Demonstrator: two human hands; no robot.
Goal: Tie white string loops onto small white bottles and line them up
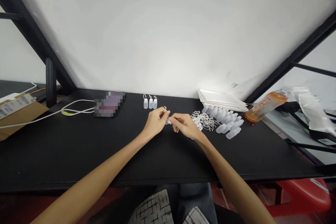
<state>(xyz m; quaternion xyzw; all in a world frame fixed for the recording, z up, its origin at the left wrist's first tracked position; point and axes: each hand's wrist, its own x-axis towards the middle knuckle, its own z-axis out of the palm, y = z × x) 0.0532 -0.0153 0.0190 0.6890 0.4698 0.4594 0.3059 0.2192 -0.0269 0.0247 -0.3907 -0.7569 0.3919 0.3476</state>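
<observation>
Over the middle of the black table, my left hand [156,120] and my right hand [183,124] meet fingertip to fingertip. Between them is a small whitish bottle [168,121], mostly covered by the fingers, with a bit of white strap showing above my left fingers. Both hands are closed on it. Three small bottles with white loops [150,103] stand upright behind my left hand. Just right of my right hand lies a pile of white straps [206,120], and beyond it are several translucent bottles [227,119] lying in rows.
The black table [105,157] bears a pixelated phone-like object [109,104], a white cable [78,101] and a cardboard box [23,115] at left. A stack of white sheets [222,100] and an orange drink bottle [266,106] lie at right. A red stool [304,196] is below.
</observation>
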